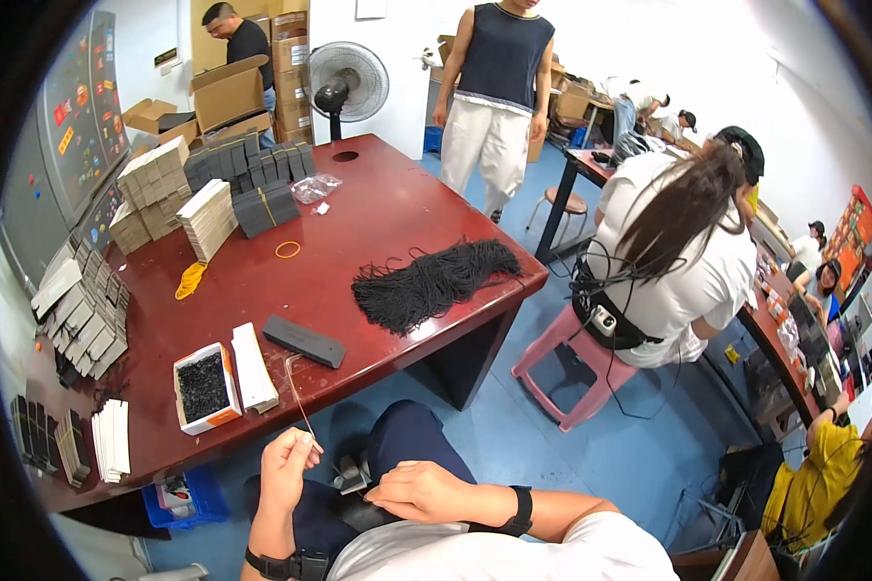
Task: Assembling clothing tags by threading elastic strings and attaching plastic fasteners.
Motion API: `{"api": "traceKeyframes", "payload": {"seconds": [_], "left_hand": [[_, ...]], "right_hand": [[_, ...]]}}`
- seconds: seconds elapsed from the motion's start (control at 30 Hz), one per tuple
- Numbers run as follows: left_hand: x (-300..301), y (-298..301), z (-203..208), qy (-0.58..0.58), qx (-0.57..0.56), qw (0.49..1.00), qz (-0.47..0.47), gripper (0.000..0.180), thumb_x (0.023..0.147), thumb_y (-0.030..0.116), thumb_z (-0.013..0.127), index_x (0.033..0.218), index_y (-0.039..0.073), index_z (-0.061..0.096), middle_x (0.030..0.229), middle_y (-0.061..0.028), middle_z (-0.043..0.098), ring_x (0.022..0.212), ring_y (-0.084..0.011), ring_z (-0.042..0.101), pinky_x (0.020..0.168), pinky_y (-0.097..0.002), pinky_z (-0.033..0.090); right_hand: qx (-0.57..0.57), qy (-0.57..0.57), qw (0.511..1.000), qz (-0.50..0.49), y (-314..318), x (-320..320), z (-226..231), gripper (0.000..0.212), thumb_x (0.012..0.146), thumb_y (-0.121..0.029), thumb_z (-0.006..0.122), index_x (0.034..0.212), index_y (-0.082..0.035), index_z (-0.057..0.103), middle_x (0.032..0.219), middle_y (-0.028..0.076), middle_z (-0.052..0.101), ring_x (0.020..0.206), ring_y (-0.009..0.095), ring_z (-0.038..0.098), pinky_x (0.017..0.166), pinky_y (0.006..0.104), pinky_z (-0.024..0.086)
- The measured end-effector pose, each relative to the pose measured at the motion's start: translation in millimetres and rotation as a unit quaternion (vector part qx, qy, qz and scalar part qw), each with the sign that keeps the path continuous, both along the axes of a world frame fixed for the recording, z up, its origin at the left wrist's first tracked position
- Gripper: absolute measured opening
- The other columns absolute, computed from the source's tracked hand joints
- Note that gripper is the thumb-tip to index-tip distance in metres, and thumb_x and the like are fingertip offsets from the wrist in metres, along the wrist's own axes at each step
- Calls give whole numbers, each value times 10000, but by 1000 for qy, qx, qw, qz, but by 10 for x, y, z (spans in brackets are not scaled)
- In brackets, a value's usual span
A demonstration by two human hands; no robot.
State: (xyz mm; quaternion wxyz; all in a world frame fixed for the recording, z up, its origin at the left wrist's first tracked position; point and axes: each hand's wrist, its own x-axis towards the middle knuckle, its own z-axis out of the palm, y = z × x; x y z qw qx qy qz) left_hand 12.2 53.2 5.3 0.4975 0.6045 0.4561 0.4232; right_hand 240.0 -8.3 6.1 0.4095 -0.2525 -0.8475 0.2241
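Observation:
My left hand (289, 467) is closed, thumb and fingers pinching a thin pale bent wire (301, 399). Its upper end curves over the table edge, close to a long black box (303, 341). My right hand (421, 492) is closed above my lap, its fingertips at a dark piece (360, 513) whose kind I cannot make out. What exactly those fingers grip is hidden. Small grey parts (350, 474) show between the two hands. On the table, a white-and-orange box (231, 412) full of tiny black bits stands next to a stack of white strips (253, 368).
The red-brown table (358, 208) carries a bundle of black cords (436, 283), yellow rubber bands (192, 280) and stacked grey and white boxes (206, 221). A blue bin (186, 496) sits beneath. A person on a pink stool (572, 378) sits to the right; another stands beyond the table.

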Motion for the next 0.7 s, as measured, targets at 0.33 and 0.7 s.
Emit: {"api": "traceKeyframes", "payload": {"seconds": [0.33,0.7], "left_hand": [[85,-20,69,-432,-188,880,56,210,962,223,512,891,47,602,877,-69,648,773,-127,595,734,-252,484],[35,-339,124,-246,-208,935,-149,303,899,97,585,1184,-8,594,1052,-46,642,795,-89,593,707,-215,482]], "right_hand": [[-67,2,993,-98,228,-197,-143,163,804,-52,602,965,-35,624,834,105,615,771,292,608,679,372,482],[86,-52,986,-130,143,-219,231,239,697,31,672,919,-51,645,811,80,660,720,260,626,642,353,484]]}}
